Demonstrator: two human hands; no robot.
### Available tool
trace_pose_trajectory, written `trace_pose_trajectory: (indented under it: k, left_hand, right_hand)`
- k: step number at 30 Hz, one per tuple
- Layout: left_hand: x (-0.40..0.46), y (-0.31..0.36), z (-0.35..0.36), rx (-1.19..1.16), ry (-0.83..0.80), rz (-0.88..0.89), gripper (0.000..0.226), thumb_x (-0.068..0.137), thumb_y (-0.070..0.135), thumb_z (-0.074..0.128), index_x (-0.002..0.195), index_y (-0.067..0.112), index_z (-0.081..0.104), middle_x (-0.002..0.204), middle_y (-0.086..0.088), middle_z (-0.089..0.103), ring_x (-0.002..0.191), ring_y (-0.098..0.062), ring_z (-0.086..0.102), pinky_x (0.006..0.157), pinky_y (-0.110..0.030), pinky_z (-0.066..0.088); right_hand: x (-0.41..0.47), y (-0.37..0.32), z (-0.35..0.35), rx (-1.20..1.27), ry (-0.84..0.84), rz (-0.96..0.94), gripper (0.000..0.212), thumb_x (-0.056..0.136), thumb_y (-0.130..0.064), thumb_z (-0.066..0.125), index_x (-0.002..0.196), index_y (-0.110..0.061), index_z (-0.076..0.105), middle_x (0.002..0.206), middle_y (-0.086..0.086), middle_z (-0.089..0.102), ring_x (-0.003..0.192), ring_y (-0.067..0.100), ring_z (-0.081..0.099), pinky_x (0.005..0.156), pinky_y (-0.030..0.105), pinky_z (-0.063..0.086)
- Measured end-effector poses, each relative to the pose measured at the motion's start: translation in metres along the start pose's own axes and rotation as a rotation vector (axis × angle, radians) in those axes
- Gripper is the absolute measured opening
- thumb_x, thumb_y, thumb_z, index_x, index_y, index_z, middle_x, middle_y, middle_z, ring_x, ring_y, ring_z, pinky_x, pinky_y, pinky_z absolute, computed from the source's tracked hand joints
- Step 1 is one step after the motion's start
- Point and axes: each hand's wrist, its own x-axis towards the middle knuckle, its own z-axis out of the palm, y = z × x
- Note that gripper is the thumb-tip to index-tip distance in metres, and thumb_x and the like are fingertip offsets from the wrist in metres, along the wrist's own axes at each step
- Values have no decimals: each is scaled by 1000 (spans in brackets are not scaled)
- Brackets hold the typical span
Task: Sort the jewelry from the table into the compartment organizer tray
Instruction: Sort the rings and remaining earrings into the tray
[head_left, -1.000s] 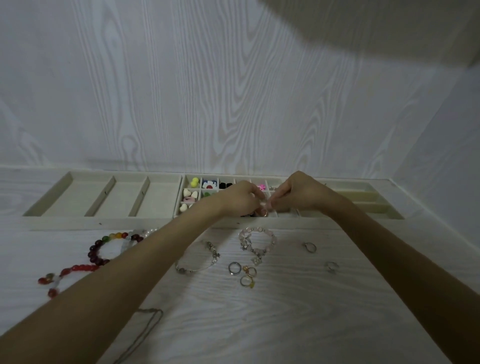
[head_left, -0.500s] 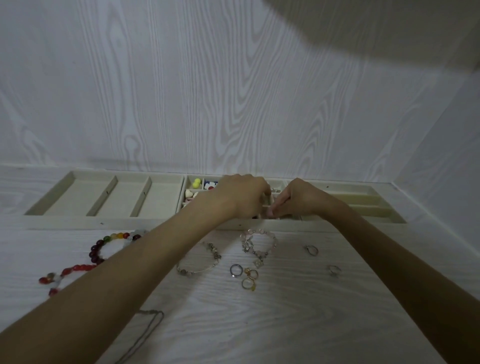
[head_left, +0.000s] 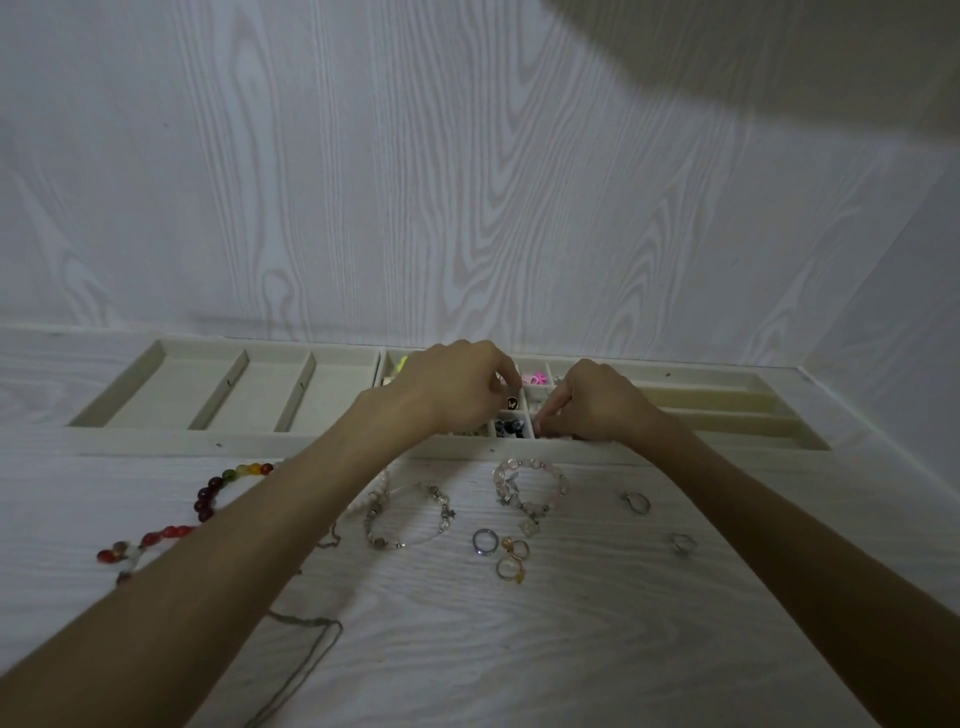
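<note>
The cream compartment organizer tray (head_left: 363, 444) lies along the wall. Both hands hover over its small middle compartments. My left hand (head_left: 457, 387) has curled fingers, its tips just above a black round charm (head_left: 511, 401). My right hand (head_left: 597, 402) reaches down with its fingertips bunched low in a front compartment; what they hold, if anything, is hidden. On the table lie a pink beaded bracelet (head_left: 530, 486), a silver charm bracelet (head_left: 408, 514), a silver ring (head_left: 484, 541), two gold rings (head_left: 511, 564) and two more rings (head_left: 638, 503) further right.
A red and multicoloured bead bracelet (head_left: 208, 499) lies left, partly under my left forearm. A thin chain necklace (head_left: 311, 654) trails toward the near edge. Dark beads (head_left: 506, 428) and a pink piece (head_left: 535, 378) sit in tray compartments. The white wall stands right behind the tray.
The hands were pinching one small piece together above the tray's front. They have moved apart and deeper over the compartments, the left hand going back, the right one low.
</note>
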Motion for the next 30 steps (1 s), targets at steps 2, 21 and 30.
trace_pose_trajectory:
  k: [2, 21, 30]
  left_hand:
    - [-1, -2, 1, -7, -3, -5, 31, 92, 23, 49, 118, 35, 62, 115, 12, 66, 106, -14, 61, 76, -27, 42]
    - [-63, -11, 9, -42, -186, -1, 18, 85, 28, 66, 100, 37, 70, 81, 27, 58, 82, 3, 57, 84, -27, 50]
    - [-78, -3, 29, -80, -163, 39, 23, 84, 26, 65, 102, 39, 68, 79, 26, 58, 79, 1, 57, 81, -26, 51]
  right_hand:
    - [-1, -1, 0, -21, 16, 0, 8, 78, -22, 73, 85, -22, 78, 59, -14, 63, 53, 0, 52, 49, 18, 37]
    - [-94, -14, -3, 46, -75, -174, 13, 79, -26, 74, 90, -31, 74, 73, -14, 65, 57, -6, 51, 53, 9, 33]
    - [-113, -23, 38, 34, 71, -217, 8, 79, -32, 71, 86, -32, 76, 75, -10, 64, 62, 2, 46, 58, 18, 29]
